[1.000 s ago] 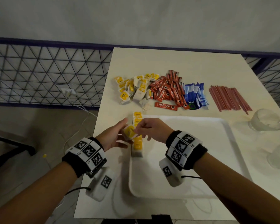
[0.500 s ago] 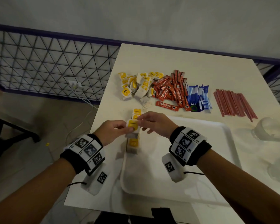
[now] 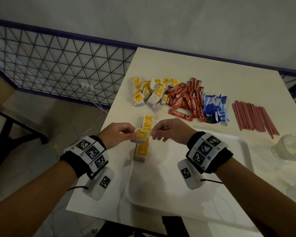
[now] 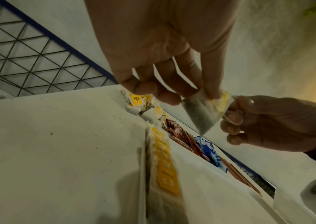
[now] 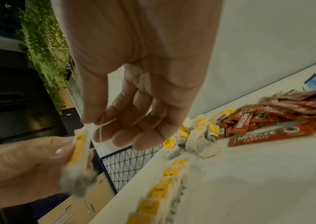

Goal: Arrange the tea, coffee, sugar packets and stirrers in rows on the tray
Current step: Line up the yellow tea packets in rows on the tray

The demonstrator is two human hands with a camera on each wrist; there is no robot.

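Both hands hold one tea bag (image 3: 140, 135) with a yellow tag above the left edge of the white tray (image 3: 186, 190). My left hand (image 3: 122, 134) pinches the tea bag (image 4: 205, 112) between thumb and fingers. My right hand (image 3: 162, 132) pinches its top corner and string (image 5: 99, 127). A row of tea bags (image 3: 143, 142) lies along the tray's left rim. Farther back on the table sit loose tea bags (image 3: 152, 93), red coffee sticks (image 3: 184, 100), blue sugar packets (image 3: 215, 106) and red stirrers (image 3: 253, 117).
A clear glass (image 3: 289, 147) stands right of the tray, and another shows at the right edge. The table's left edge drops to the floor beside a wire fence (image 3: 50, 65). Cables (image 3: 94, 103) hang near the table's left side.
The hands have stayed over the tray's left edge with the tea bag between them, turning it so the yellow tag faces up. The head view shifted slightly.
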